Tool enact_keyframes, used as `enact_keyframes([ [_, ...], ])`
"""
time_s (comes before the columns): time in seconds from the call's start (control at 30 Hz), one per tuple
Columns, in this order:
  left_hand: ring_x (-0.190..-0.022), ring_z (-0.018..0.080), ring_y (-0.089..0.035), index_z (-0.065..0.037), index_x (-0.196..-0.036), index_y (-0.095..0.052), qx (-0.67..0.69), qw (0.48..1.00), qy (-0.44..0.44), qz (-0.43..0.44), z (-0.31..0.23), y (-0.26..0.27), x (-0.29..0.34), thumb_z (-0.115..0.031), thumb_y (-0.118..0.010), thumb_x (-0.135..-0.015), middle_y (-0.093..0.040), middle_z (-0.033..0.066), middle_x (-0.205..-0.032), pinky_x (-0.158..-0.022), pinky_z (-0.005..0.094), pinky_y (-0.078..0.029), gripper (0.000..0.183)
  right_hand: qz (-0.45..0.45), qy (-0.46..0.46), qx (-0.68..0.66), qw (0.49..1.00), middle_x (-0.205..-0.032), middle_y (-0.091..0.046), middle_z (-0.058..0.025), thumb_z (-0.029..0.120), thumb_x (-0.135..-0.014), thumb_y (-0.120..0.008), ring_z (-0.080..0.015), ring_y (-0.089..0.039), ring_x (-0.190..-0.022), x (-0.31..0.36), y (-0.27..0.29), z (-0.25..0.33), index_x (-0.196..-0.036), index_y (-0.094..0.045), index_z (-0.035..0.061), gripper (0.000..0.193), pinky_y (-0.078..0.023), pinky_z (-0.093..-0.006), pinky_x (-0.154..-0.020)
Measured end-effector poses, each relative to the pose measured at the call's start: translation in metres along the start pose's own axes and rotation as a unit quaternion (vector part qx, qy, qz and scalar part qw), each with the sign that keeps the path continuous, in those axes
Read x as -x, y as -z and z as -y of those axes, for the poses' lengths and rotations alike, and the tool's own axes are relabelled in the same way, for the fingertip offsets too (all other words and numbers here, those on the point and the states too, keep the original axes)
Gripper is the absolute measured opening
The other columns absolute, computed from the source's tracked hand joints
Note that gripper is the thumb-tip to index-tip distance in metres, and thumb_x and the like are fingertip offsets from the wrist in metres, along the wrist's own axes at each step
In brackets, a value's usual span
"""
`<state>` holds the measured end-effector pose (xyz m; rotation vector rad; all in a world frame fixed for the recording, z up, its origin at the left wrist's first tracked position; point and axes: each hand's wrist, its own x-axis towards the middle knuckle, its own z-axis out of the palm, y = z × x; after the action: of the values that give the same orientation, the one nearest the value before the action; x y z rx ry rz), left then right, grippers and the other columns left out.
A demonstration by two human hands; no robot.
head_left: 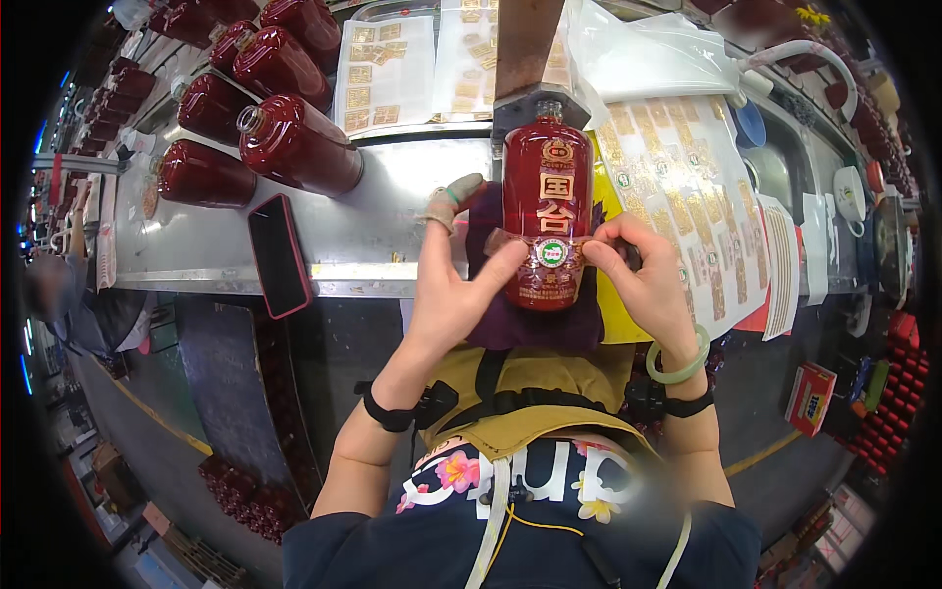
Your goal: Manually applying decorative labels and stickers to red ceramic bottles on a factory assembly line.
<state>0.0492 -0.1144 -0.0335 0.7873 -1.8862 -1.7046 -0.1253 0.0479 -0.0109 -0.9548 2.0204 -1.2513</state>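
A dark red glass bottle (pixel 548 196) with gold lettering lies before me on a dark purple cloth (pixel 491 319), its neck pointing away. Across its lower part runs a narrow clear strip (pixel 512 239) with a round green-and-white emblem (pixel 551 252). My left hand (pixel 453 285) is at the bottle's left side, thumb pressing near the strip's left end. Its wrapped index finger stretches up, apart from the thumb; the other fingers are mostly hidden. My right hand (pixel 643 280) pinches the strip's right end between thumb and index finger.
Several more red bottles (pixel 299 147) lie at the left of the metal table (pixel 392 196). A phone (pixel 280 255) lies at its front edge. White sheets of gold stickers (pixel 388 74) are at the back, with more sticker sheets (pixel 687 196) on the right. A metal post (pixel 527 44) stands beyond the bottle.
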Motion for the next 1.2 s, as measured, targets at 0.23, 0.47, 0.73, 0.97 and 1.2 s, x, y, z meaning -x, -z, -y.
enact_keyframes([
  [0.23, -0.138, 0.032, -0.049, 0.001, -0.155, -0.035, 0.009, 0.999, -0.038, 0.003, 0.006, -0.025, 0.003, -0.021, -0.086, -0.083, -0.049, 0.0219, -0.146, -0.117, 0.045, -0.037, 0.09, 0.005, -0.026, -0.004, 1.0, -0.079, -0.061, -0.0012, 0.018, -0.091, -0.079, -0.0125, -0.05, -0.069, 0.0, 0.001, 0.002, -0.094, -0.068, 0.0006, 0.021, -0.043, -0.0277, -0.067],
  [0.47, -0.138, 0.0321, -0.049, 0.002, -0.154, -0.037, 0.005, 0.999, -0.037, -0.002, 0.009, -0.026, 0.005, -0.02, -0.085, -0.083, -0.051, 0.0223, -0.145, -0.117, 0.0452, -0.036, 0.088, -0.111, 0.032, 0.052, 0.992, -0.122, -0.052, -0.0137, -0.004, -0.087, -0.056, -0.0229, -0.052, -0.102, 0.001, 0.019, -0.004, -0.129, -0.053, 0.0026, 0.042, -0.045, -0.0332, -0.093],
  [0.73, -0.137, 0.0301, -0.05, 0.005, -0.153, -0.037, 0.043, 0.999, -0.023, 0.015, 0.003, -0.024, 0.003, -0.021, -0.085, -0.086, -0.052, 0.0222, -0.145, -0.118, 0.0433, -0.037, 0.086, -0.061, 0.207, 0.128, 0.968, -0.105, -0.061, -0.012, -0.01, -0.093, -0.056, -0.0257, -0.067, -0.094, -0.019, 0.027, 0.048, -0.11, -0.072, 0.0023, 0.026, -0.054, -0.0334, -0.083],
  [0.97, -0.14, 0.029, -0.047, 0.004, -0.154, -0.034, 0.088, 0.996, 0.001, 0.02, 0.007, -0.026, 0.005, -0.02, -0.084, -0.088, -0.049, 0.0216, -0.148, -0.119, 0.0424, -0.035, 0.086, -0.034, 0.05, 0.063, 0.996, -0.094, -0.057, -0.0036, 0.015, -0.09, -0.079, -0.0136, -0.056, -0.082, -0.011, -0.001, 0.026, -0.119, -0.064, 0.0033, 0.035, -0.047, -0.0296, -0.078],
  [1.2, -0.141, 0.0286, -0.047, 0.004, -0.155, -0.034, 0.112, 0.993, 0.002, 0.022, 0.006, -0.026, 0.004, -0.018, -0.084, -0.088, -0.048, 0.0212, -0.149, -0.119, 0.042, -0.035, 0.086, -0.007, -0.073, -0.161, 0.984, -0.087, -0.049, 0.0071, 0.02, -0.086, -0.087, -0.0034, -0.04, -0.076, -0.012, -0.01, -0.007, -0.109, -0.057, 0.0075, 0.04, -0.035, -0.0215, -0.067],
])
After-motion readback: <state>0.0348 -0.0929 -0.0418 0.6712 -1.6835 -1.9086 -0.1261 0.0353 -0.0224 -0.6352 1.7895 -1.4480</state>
